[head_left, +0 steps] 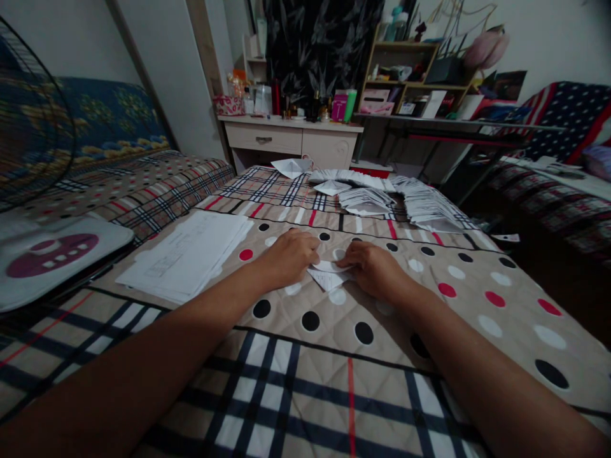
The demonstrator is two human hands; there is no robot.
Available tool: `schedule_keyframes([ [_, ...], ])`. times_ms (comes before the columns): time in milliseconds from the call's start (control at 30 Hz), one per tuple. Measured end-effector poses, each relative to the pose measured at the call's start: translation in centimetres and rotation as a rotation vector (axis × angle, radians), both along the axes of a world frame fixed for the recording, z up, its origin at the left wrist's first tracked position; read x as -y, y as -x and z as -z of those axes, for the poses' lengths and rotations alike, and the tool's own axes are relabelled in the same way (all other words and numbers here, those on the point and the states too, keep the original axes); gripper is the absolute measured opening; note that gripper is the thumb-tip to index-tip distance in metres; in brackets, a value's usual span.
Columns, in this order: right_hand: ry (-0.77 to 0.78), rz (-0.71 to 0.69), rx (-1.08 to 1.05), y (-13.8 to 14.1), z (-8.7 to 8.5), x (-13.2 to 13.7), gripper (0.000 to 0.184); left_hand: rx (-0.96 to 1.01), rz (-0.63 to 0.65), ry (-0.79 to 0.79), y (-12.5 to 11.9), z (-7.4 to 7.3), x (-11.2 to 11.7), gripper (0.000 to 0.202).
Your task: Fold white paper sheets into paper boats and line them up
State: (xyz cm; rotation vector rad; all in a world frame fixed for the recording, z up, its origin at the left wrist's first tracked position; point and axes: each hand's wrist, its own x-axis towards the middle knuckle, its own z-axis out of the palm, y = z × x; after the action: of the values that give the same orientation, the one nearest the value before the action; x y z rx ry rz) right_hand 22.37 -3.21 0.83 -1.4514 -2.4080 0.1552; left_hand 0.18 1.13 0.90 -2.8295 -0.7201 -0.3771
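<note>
Between my two hands a small folded sheet of paper (329,278) lies low over the dotted bedspread, its lower part coming to a point toward me. My left hand (292,254) is closed on its left end, fingers curled. On the right end, my right hand (375,267) pinches the paper between thumb and fingers. To the left rests a stack of printed sheets (191,248). Beyond my hands are folded paper pieces: one pile (367,200) in the middle, a longer fanned row (429,207) to its right, and a single piece (291,166) farther back.
The quilted bedspread (305,388) covers the surface under everything. A fan (35,121) and a white padded item with a purple print (52,254) are at the left. A white dresser (277,137) and a shelf (401,83) with bottles and boxes stand behind the bed.
</note>
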Motion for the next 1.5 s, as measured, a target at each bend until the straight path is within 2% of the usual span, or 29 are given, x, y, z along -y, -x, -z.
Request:
schedule_keyframes([
  [67, 0.032, 0.03, 0.011, 0.2, -0.7, 0.4, 0.039, -0.019, 0.003, -0.006, -0.1, -0.3, 0.4, 0.02],
  [167, 0.13, 0.139, -0.026, 0.5, -1.5, 0.8, 0.024, -0.027, -0.02, 0.016, -0.2, -1.1, 1.1, 0.015],
  [267, 0.144, 0.193, -0.057, 0.6, -1.5, 0.7, 0.012, -0.022, -0.048, 0.056, -0.4, -1.5, 1.5, 0.016],
  [367, 0.098, 0.189, -0.045, 0.6, -0.8, 0.3, 0.013, 0.045, -0.106, 0.146, -0.4, -1.1, 1.2, 0.027],
  [500, 0.101, 0.235, -0.059, 0.5, -0.3, 0.2, 0.023, 0.246, -0.201, 0.34, -0.1, 0.3, 0.1, 0.03],
  [600, 0.114, 0.273, -0.059, 0.5, -0.3, 0.2, 0.023, 0.369, -0.209, 0.498, 0.0, 1.0, -0.5, 0.044],
  [700, 0.133, 0.292, -0.093, 0.3, 0.0, 0.2, 0.023, 0.448, -0.179, 0.654, 0.0, 1.2, -0.7, 0.047],
  [900, 0.078, 0.247, -0.469, 0.2, 1.0, 0.3, 0.021, 0.665, -0.14, 0.834, -0.3, 1.0, -0.6, 0.036],
  [1033, -0.024, 0.219, -0.677, 0.7, 1.0, 0.6, 0.019, 0.75, -0.147, 0.816, -0.7, 0.7, -0.2, 0.033],
  [1167, -0.066, 0.234, -0.715, 0.8, 0.8, 0.7, 0.019, 0.799, -0.187, 0.782, -1.0, 0.2, 0.5, 0.031],
  [1333, -0.153, 0.123, -0.464, 0.9, 0.6, 0.9, 0.019, 0.826, -0.164, 0.689, -1.5, -0.3, 1.1, 0.024],
  [1433, -0.204, 0.104, -0.323, 1.1, 0.5, 1.1, 0.018, 0.825, -0.14, 0.634, -1.6, -0.4, 1.3, 0.022],
  [1500, -0.197, 0.106, -0.301, 1.3, 0.4, 1.2, 0.015, 0.828, -0.137, 0.609, -1.5, -0.4, 1.3, 0.023],
])
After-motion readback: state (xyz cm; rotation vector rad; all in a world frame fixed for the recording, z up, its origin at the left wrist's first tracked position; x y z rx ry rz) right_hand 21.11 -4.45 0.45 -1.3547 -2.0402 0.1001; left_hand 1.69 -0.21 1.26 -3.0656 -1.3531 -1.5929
